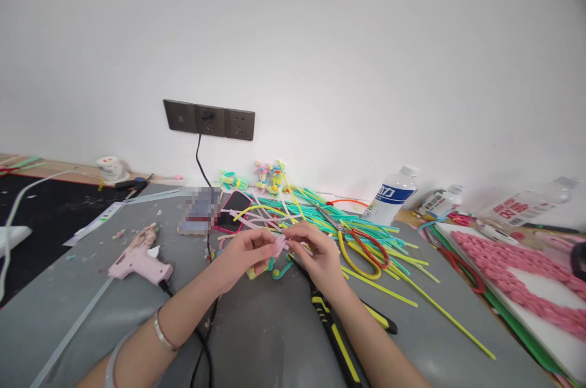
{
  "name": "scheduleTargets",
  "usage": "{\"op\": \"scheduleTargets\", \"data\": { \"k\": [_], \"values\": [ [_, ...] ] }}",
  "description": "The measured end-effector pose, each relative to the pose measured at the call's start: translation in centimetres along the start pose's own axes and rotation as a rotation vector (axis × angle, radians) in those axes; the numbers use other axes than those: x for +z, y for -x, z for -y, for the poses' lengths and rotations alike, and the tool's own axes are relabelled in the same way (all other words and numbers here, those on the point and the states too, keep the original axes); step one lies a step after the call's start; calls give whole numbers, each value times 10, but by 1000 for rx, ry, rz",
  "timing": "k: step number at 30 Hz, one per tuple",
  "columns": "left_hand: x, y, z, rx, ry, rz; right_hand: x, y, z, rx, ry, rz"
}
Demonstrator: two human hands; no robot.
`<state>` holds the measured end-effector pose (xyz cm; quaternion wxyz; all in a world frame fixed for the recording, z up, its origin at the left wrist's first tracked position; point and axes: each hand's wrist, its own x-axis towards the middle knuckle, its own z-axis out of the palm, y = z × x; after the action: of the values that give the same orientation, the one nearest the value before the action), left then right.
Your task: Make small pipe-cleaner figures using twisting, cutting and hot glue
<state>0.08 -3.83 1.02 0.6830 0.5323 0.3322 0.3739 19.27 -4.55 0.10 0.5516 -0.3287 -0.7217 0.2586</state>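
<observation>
On the grey surface (256,345), pliers (337,342) were overhung by the right forearm (366,333) and, it was judged, could be nudged if that arm dropped. Above the middle, well in from the far edge, a pink strip (280,244) was held that might be kinked by too hard a squeeze. It was pinched between thumb and fingers of the left hand (249,254); the right hand's (315,254) fingers were bunched beside it, whether gripping could not be told.

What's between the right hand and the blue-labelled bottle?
Head view: the scissors with red and yellow handles, lying on green and yellow fuzzy stems, sit between the right hand and the bottle.
</observation>
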Motion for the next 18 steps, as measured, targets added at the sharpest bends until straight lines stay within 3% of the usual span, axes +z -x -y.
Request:
{"op": "scheduleTargets", "data": {
  "k": [5, 14, 18],
  "values": [
    [1, 0, -3, -58, 94, -17, 1, 1, -3, 103, -100, -3],
    [2, 0, -3, -51, 80, -22, 1, -3, -1, 130, -95, 71],
    [0, -2, -4, -8, 127, -98, -3, -2, -10, 119, -89, -32]
  ]
}}
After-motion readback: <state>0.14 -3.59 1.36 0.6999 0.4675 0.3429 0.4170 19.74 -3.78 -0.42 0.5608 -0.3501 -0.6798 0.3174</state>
